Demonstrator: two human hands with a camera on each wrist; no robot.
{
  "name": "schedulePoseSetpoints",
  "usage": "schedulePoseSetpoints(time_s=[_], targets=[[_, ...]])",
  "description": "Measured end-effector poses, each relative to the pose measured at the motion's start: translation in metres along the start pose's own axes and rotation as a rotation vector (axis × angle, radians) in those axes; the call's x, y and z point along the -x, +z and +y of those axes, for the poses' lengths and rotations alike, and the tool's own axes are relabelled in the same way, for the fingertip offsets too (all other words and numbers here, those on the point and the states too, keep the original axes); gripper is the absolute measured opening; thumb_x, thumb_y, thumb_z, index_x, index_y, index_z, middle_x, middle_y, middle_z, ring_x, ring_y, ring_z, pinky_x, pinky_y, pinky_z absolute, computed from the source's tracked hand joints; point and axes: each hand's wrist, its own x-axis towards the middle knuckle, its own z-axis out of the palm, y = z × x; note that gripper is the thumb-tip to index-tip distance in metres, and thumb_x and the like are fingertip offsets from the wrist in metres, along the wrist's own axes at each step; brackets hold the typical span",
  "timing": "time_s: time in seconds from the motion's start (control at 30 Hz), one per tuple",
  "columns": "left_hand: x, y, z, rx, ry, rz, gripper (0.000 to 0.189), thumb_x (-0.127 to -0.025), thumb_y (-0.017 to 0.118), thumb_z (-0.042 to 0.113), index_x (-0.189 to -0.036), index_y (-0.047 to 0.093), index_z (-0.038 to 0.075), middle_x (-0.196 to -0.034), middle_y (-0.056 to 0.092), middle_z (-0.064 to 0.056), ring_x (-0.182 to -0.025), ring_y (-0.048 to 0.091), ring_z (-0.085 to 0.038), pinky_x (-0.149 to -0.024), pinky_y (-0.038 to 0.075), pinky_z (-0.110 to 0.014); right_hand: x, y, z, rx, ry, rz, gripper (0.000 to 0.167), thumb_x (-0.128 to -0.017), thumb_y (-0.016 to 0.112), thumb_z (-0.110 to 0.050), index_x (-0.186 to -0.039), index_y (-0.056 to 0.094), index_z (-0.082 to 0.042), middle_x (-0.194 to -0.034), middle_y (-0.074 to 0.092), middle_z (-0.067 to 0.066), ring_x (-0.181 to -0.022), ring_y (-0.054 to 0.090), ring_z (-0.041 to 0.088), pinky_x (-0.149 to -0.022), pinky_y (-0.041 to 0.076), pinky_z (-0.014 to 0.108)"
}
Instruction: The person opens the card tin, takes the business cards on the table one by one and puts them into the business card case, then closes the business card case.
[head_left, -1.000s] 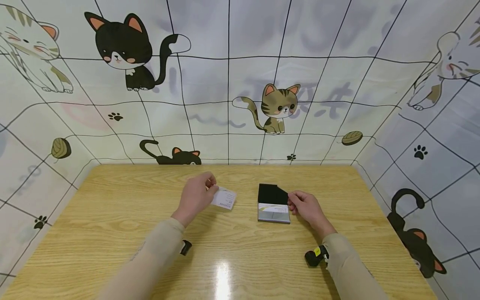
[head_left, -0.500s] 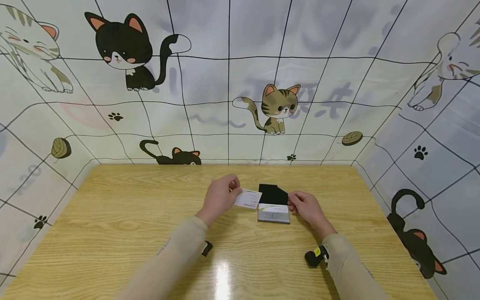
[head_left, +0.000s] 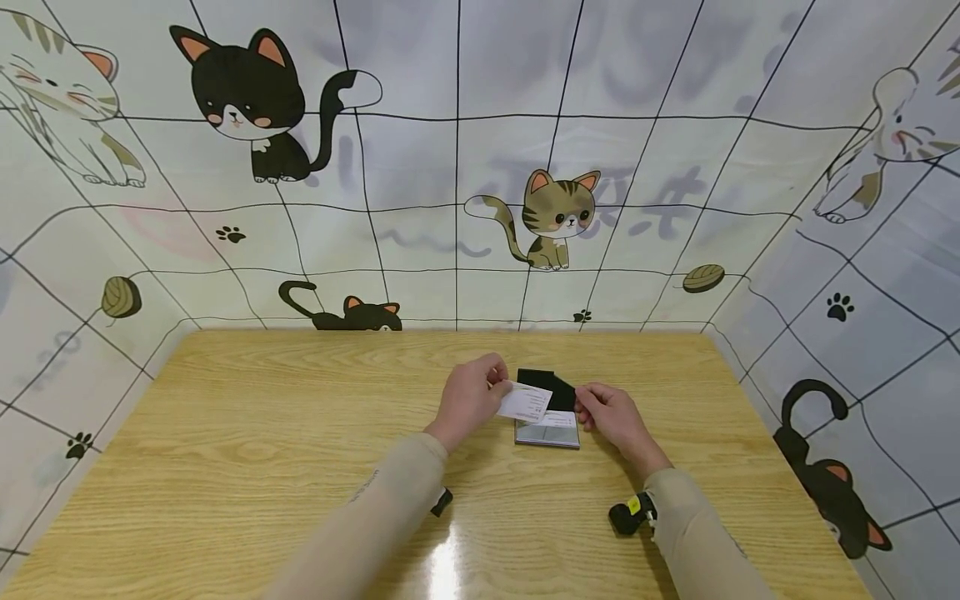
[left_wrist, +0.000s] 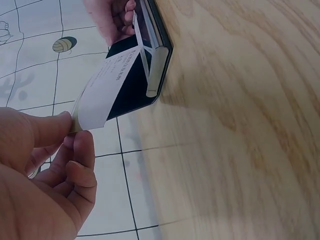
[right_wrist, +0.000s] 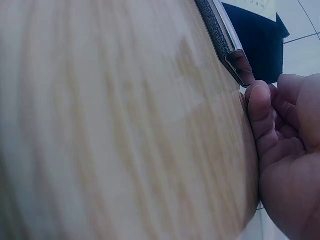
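Note:
A business card holder (head_left: pixel 546 436) lies open on the table, its black lid (head_left: pixel 532 377) raised at the back and its front silvery. White cards (head_left: pixel 561 419) show inside it. My left hand (head_left: pixel 468 396) pinches a white business card (head_left: pixel 525 403) by its left end, between thumb and fingers. This printed card overlaps the lid and the cards in the head view; from the left wrist it slants across the dark inside of the lid (left_wrist: pixel 131 95). My right hand (head_left: pixel 613 417) holds the lid's right edge between thumb and fingers, its fingertips close beside the case (right_wrist: pixel 222 37).
The wooden table (head_left: pixel 262 433) reaches back to a white cloth backdrop (head_left: pixel 420 167) printed with cats and grid lines. Similar cloth rises along the left and right sides. A small black camera (head_left: pixel 628 517) is strapped at the right wrist.
My left hand has carried the business card rightward, from beside the card holder to over its open inside. The right hand keeps its grip on the lid in the same place.

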Motion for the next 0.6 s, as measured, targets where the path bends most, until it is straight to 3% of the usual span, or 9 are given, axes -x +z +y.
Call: schedulePoseSetpoints(time_s=[0.2, 0.6], targets=[[-0.004, 0.01, 0.003, -0.006, -0.044, -0.027, 0.018, -0.094, 0.075, 0.009, -0.084, 0.062, 0.014, -0.087, 0.071, -0.002, -0.073, 0.059, -0.014, -0.063, 0.045, -0.025, 0.001, 0.0, -0.003, -0.008, 0.005, 0.005, 0.03, -0.109, 0.054, -0.021, -0.099, 0.067, 0.005, -0.082, 0.063, 0.008, -0.067, 0.057, 0.012, -0.06, 0.052, 0.023], [-0.008, 0.031, 0.006, -0.014, -0.059, -0.048, 0.015, -0.094, 0.076, 0.014, -0.087, 0.063, 0.013, -0.079, 0.065, 0.003, -0.071, 0.055, -0.013, -0.063, 0.043, -0.026, 0.001, 0.001, -0.003, -0.013, -0.013, 0.006, 0.031, -0.109, 0.054, -0.02, -0.095, 0.067, 0.005, -0.076, 0.062, 0.006, -0.064, 0.057, 0.012, -0.059, 0.051, 0.024]])
